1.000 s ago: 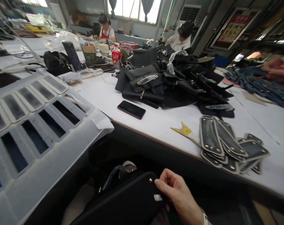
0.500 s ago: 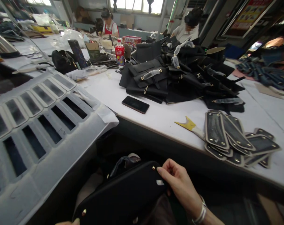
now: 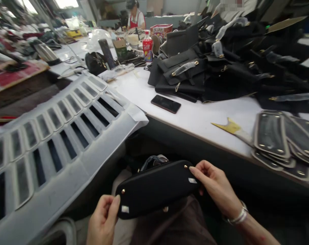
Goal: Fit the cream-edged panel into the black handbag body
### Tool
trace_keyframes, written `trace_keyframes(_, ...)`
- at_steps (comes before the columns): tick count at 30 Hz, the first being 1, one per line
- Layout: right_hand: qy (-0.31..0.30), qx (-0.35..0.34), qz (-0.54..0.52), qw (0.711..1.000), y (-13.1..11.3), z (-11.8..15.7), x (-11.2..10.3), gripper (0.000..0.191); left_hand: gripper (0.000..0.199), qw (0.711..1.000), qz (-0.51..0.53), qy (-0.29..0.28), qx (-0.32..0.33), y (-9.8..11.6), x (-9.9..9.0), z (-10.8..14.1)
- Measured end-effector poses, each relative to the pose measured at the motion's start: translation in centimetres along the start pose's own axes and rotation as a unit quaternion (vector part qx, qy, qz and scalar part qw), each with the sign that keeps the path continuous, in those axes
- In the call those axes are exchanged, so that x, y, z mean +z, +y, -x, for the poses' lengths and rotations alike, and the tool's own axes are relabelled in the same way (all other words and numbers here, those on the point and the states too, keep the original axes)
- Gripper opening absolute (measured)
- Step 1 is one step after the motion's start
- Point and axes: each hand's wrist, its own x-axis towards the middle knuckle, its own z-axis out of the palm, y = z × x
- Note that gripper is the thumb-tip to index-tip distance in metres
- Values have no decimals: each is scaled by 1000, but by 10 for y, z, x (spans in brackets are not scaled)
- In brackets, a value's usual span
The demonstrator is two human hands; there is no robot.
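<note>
A black handbag (image 3: 156, 190) rests over my lap, its long flat base turned up toward me. Gold studs and two small white patches show near the ends of the base. My left hand (image 3: 103, 216) pinches the bag's left end between thumb and fingers. At the opposite end, my right hand (image 3: 212, 180), with a bracelet at the wrist, grips the corner beside a stud. Behind the base a wrapped handle (image 3: 151, 161) sticks up. The bag's far side is hidden.
On the white table (image 3: 195, 126) lie a phone (image 3: 166, 103), a yellow-tipped tool (image 3: 228, 126), stacked studded base panels (image 3: 271, 136) and a heap of black bag pieces (image 3: 185, 71). To the left, a pale slotted board (image 3: 75, 173) carries rows of panels. A person (image 3: 137, 17) sits farther back.
The view has swung left and the bag now shows whole. My left hand, mostly out of frame before, is now plainly visible on the bag's left end. The right hand keeps its grip.
</note>
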Motion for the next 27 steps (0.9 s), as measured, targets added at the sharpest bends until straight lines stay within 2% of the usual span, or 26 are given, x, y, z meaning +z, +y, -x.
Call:
trace_keyframes(6,11,-8,-6,1000,3,-4,1,54,51,998,-40,24,45,-1,2,3)
trace_keyframes(12,2,-1,-8,1000,-6,-4,1,56,48,997,-51,27,43,0,6,6)
trace_keyframes(16,-4,-11,8,1000,5,-8,-2,54,49,997,-19,58,50,-5,9,3)
trace_keyframes(19,-19,-27,33,999,16,-13,-6,50,43,995,-10,65,72,-9,10,0)
trace_keyframes(21,-20,-67,67,995,19,-16,-8,47,37,990,-45,73,113,-8,10,-1)
trace_keyframes(23,-14,-148,130,980,17,-18,-11,47,34,974,-108,78,181,-5,8,-1)
trace_keyframes(25,-18,-244,204,948,13,-20,-14,47,30,951,-167,60,255,-1,5,-2)
trace_keyframes(27,-50,-325,269,905,10,-23,-19,42,35,920,-224,18,321,1,-1,-4)
